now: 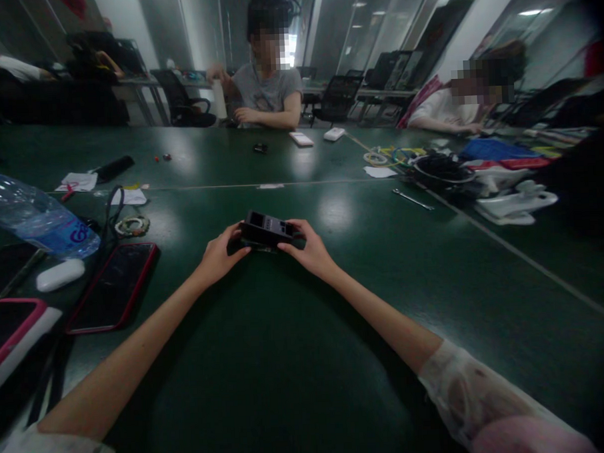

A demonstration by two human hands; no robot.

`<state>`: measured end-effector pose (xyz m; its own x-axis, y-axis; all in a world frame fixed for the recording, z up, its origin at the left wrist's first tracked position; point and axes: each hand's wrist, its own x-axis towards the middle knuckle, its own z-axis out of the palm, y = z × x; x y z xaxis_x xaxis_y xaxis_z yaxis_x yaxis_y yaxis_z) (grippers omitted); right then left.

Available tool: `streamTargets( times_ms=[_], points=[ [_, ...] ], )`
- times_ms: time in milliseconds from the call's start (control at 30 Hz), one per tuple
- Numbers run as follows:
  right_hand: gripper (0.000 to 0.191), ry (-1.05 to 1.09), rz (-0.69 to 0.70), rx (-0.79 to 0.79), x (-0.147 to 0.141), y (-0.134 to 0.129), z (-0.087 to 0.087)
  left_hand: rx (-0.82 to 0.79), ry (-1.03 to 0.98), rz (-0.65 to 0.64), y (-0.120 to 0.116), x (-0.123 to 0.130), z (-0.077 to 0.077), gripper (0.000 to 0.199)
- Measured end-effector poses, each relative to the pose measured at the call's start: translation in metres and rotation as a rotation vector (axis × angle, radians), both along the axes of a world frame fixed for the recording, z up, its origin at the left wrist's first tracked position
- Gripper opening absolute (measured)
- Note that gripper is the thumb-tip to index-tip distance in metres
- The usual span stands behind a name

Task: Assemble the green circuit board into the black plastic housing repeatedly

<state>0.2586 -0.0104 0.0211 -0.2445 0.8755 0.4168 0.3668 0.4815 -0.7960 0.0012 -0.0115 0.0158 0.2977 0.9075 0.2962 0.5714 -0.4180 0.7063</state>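
Note:
A small black box-shaped device (266, 227) with a dark screen and several buttons is held between my two hands, just above or on the green table (288, 360). My left hand (222, 253) grips its left end, thumb in front and fingers behind. At the right end, my right hand (305, 246) closes on it in the same way. The device's top face tilts toward me. Something thin and shiny shows under its lower edge, too small to make out.
Left of my arms lie a red-edged phone (113, 288), a white case (60, 274), a beaded bracelet (132, 225) and a tipped water bottle (41, 214). On the right are a wrench (413, 199), coiled cables (442, 169) and a white plastic part (516, 202). A person (268, 88) sits opposite.

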Motion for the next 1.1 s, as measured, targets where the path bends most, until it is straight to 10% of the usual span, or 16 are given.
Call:
streamTargets(
  times_ms=[467, 1100],
  points=[
    [0.043, 0.002, -0.486, 0.091, 0.012, 0.013, -0.018, -0.027, -0.021, -0.054, 0.002, -0.003, -0.001, 0.063],
    [0.059, -0.219, -0.581, 0.007, 0.012, 0.011, -0.02, -0.008, -0.012, -0.064, 0.003, -0.004, -0.003, 0.067]
  ],
)
